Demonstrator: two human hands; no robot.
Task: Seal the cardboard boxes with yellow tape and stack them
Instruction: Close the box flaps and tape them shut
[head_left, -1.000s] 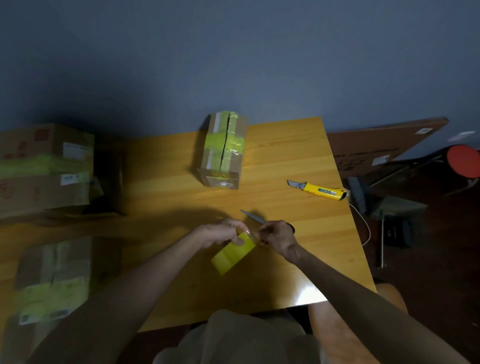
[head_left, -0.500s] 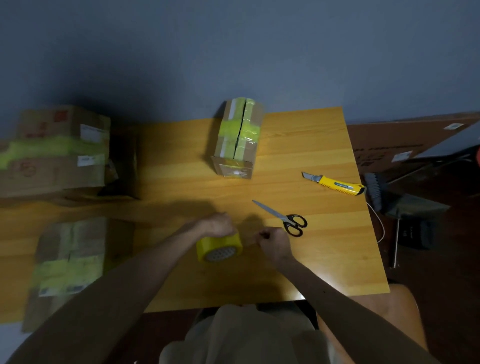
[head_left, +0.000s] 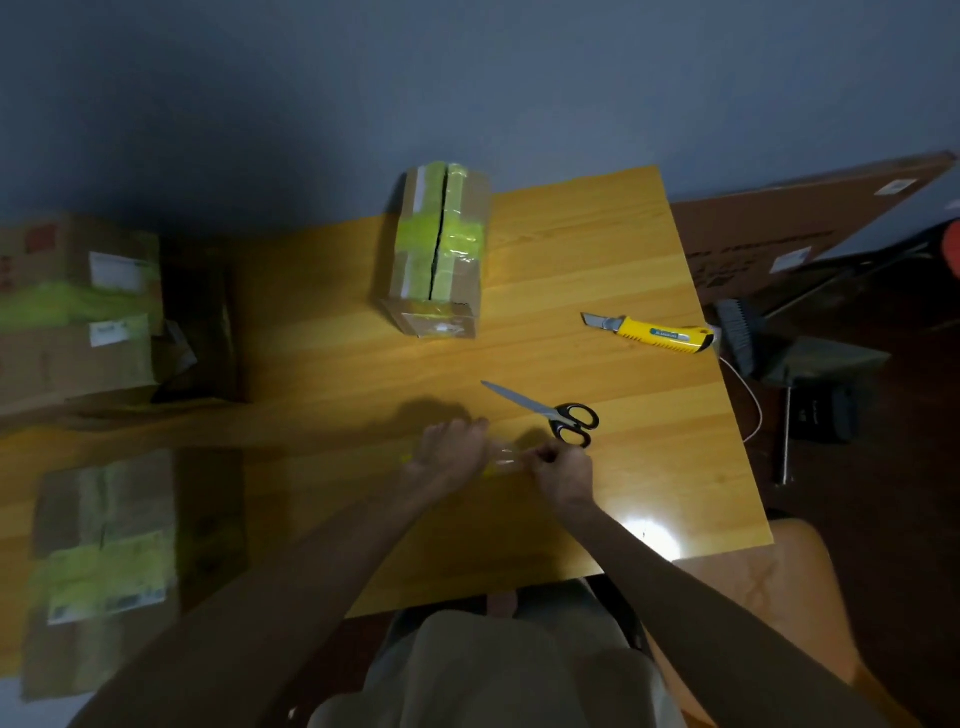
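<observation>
Head view: the left hand (head_left: 451, 451) curls over the tape (head_left: 505, 460) low above the table (head_left: 649, 249), probably to steady the roll. The right hand (head_left: 563, 470) pinches its free end, drawing a glossy, near-clear strip (the roll itself is hidden). Steel scissors (head_left: 550, 413) lie just beyond, handy for cutting. The cardboard box (head_left: 439, 249) stands farther back, its seam gaping.

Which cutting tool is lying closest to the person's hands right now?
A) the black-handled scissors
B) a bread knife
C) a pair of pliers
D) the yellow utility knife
A: the black-handled scissors lie just beyond the right hand, while the yellow utility knife sits farther away, near the right edge of the table.
</observation>
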